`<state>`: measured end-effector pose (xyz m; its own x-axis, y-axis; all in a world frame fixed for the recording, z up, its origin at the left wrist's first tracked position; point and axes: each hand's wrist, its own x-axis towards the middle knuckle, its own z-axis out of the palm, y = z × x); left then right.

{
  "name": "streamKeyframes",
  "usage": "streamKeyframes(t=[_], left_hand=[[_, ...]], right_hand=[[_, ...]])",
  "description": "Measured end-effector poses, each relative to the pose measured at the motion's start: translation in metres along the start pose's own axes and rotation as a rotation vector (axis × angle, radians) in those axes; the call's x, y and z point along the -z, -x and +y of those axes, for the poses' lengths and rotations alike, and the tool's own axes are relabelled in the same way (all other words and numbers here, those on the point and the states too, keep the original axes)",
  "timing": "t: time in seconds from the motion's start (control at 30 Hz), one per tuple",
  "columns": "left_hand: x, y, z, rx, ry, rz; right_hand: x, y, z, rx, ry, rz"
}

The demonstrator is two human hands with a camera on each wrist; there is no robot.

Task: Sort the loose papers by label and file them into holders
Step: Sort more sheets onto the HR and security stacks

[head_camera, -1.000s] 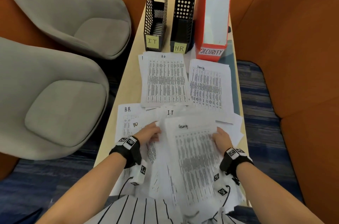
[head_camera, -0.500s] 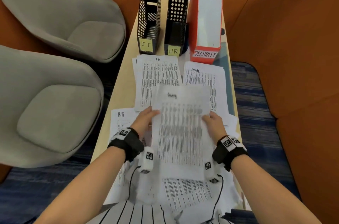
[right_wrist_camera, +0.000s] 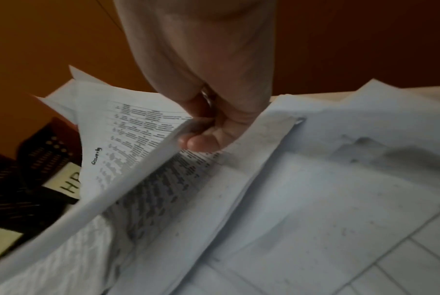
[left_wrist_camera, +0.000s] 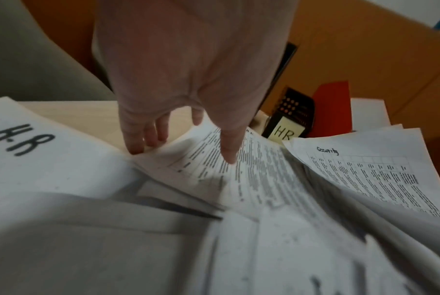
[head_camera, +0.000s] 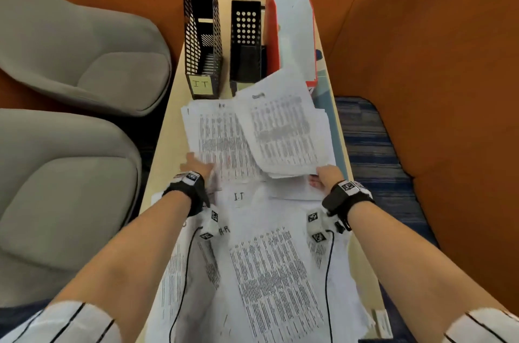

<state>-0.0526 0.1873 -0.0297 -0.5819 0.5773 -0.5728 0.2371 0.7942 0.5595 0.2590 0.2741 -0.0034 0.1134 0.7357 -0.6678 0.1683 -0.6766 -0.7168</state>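
My right hand [head_camera: 323,174] pinches the near right corner of a sheet headed Security [head_camera: 280,129], thumb [right_wrist_camera: 201,141] under the lifted edge of that sheet [right_wrist_camera: 128,139]. It hangs tilted over the Security stack [head_camera: 323,146], in front of the red SECURITY holder [head_camera: 292,25]. My left hand [head_camera: 196,167] rests with straight fingers [left_wrist_camera: 143,139] on the near left corner of the HR stack [head_camera: 222,140]. Black mesh holders labelled IT [head_camera: 200,34] and HR [head_camera: 245,42] stand at the table's far end. Loose papers [head_camera: 275,281] lie in a heap near me.
The narrow wooden table [head_camera: 168,123] has two grey chairs [head_camera: 84,48] close on its left and an orange wall [head_camera: 421,62] on its right. A light blue flat item [head_camera: 327,109] lies under the Security stack. Sheets headed I.T [head_camera: 238,196] and HR [left_wrist_camera: 21,139] top the heap.
The Security sheet went from the near heap forward and right to over the Security stack. My left hand let go of it and moved onto the HR stack.
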Motion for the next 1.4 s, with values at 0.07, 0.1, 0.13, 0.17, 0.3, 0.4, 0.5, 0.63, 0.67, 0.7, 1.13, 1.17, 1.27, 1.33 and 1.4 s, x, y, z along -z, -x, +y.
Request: streamKeyframes(t=[0.07,0.1,0.13,0.17,0.3,0.4,0.5,0.63,0.67,0.7,1.13,1.17,1.27,1.33,1.4], left_hand=[[0.003,-0.008,-0.008,0.001,-0.151,-0.041],[0.000,-0.008,-0.012,-0.039,-0.287,-0.064],[-0.004,-0.007,-0.016,-0.099,-0.425,-0.069],[-0.009,-0.004,-0.019,-0.161,-0.532,-0.060],[-0.021,0.003,-0.030,-0.334,-0.607,-0.079],[-0.024,0.006,-0.036,-0.414,-0.635,-0.137],[-0.029,0.007,-0.037,-0.494,-0.604,-0.216],[-0.027,0.010,-0.031,-0.557,-0.618,-0.331],[-0.024,0.012,-0.027,-0.547,-0.534,-0.358],[-0.020,0.018,-0.024,-0.526,-0.372,-0.343],[-0.004,0.088,-0.078,-0.356,-0.440,-0.544],[-0.004,0.094,-0.084,-0.325,-0.205,-0.520],[-0.007,0.113,-0.093,-0.213,0.315,-0.445],[-0.016,0.128,-0.094,-0.135,0.413,-0.536],[-0.025,0.138,-0.093,-0.081,0.446,-0.577]], right_hand=[[0.009,-0.015,0.004,-0.061,0.000,0.015],[0.013,-0.018,0.008,-0.088,0.078,0.015],[0.013,-0.017,0.013,-0.138,0.212,0.020],[0.014,-0.014,0.024,-0.094,0.418,0.031],[0.019,-0.021,0.049,-0.106,0.055,-0.027],[0.019,-0.019,0.050,-0.142,-0.127,-0.003],[0.019,-0.007,0.040,-0.138,0.086,-0.010],[0.016,0.006,0.041,0.002,0.509,0.261],[0.014,0.013,0.040,0.058,0.556,0.366],[0.011,0.020,0.042,0.166,0.580,0.516],[-0.057,0.064,0.098,0.650,1.394,-0.419],[-0.060,0.064,0.098,0.608,1.371,-0.412],[-0.065,0.069,0.098,0.518,1.214,-0.440],[-0.071,0.082,0.101,0.427,0.996,-0.519],[-0.080,0.096,0.109,0.351,0.919,-0.599]])
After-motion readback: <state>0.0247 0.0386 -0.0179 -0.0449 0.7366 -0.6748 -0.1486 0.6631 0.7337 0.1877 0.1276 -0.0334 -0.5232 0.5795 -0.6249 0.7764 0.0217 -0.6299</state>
